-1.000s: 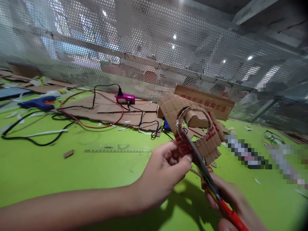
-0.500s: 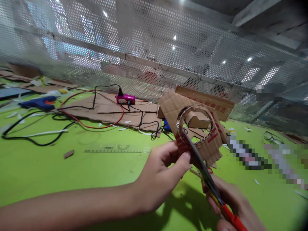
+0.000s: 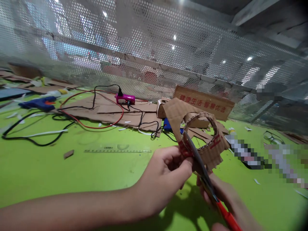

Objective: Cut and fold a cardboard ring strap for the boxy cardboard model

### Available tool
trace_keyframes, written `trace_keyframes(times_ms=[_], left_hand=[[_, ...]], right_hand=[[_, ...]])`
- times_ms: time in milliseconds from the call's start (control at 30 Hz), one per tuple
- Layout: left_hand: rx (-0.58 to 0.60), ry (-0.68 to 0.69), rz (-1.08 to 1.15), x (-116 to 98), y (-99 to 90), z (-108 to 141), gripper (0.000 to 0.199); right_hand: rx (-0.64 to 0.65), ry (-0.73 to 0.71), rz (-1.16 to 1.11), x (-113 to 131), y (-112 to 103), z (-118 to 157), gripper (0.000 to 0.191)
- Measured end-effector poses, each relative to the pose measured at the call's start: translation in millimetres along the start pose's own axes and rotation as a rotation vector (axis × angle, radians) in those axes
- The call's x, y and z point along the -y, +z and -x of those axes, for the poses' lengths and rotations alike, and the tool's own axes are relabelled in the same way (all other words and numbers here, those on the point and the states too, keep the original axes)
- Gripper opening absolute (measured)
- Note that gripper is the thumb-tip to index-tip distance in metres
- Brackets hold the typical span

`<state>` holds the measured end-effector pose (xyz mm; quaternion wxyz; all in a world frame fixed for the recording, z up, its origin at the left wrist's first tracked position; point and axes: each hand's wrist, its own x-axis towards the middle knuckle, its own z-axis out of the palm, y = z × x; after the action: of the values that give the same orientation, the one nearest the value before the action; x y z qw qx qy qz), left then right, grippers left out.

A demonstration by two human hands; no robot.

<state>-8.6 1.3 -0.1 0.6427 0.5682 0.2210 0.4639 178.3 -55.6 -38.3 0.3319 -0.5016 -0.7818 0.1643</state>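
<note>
A piece of brown cardboard (image 3: 176, 117) with a round hole cut in it and red print is held up above the table. My left hand (image 3: 166, 176) pinches its lower left edge between thumb and fingers. At the lower right, my right hand (image 3: 226, 195) is closed round the red handles of a pair of scissors (image 3: 204, 175). The dark blades lie across the cardboard at the hole's lower left rim, beside my left thumb. Part of the right hand's fingers is hidden behind the scissors.
On the green table (image 3: 108, 173) lie a clear ruler (image 3: 117, 151), a blue glue gun (image 3: 38, 103), looped cables, a magenta device (image 3: 125, 98) and flat cardboard (image 3: 84, 109). Glasses (image 3: 273, 138) are at right. A printed box (image 3: 204, 102) stands by the perforated metal screen (image 3: 144, 38).
Both hands are slightly lower. The cardboard has shifted a little down and right and changed its tilt, showing more of the box print behind. The scissors now look steeper.
</note>
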Motion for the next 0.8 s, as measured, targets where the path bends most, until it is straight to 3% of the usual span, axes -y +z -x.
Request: trace_keyframes(times_ms=[233, 367, 500, 700, 800], left_hand=[[0.001, -0.038, 0.030, 2.1, 0.8, 0.0, 0.016], [-0.002, -0.067, 0.022, 3.5, 0.1, -0.5, 0.017], [0.010, -0.092, 0.018, 4.5, -0.1, 0.2, 0.017], [0.021, -0.112, 0.053, 5.3, 0.0, -1.3, 0.018], [0.028, -0.104, 0.071, 5.2, 0.2, -2.2, 0.017]], right_hand=[[0.064, 0.024, -0.163, 21.3, -3.1, -15.7, 0.066], [0.083, 0.028, -0.138, 13.9, -3.2, -8.3, 0.071], [0.019, 0.005, -0.050, 4.3, -0.4, -1.4, 0.076], [0.121, 0.066, -0.235, 22.0, -2.4, -15.8, 0.070], [0.091, 0.075, -0.227, 26.1, -3.6, -19.3, 0.069]])
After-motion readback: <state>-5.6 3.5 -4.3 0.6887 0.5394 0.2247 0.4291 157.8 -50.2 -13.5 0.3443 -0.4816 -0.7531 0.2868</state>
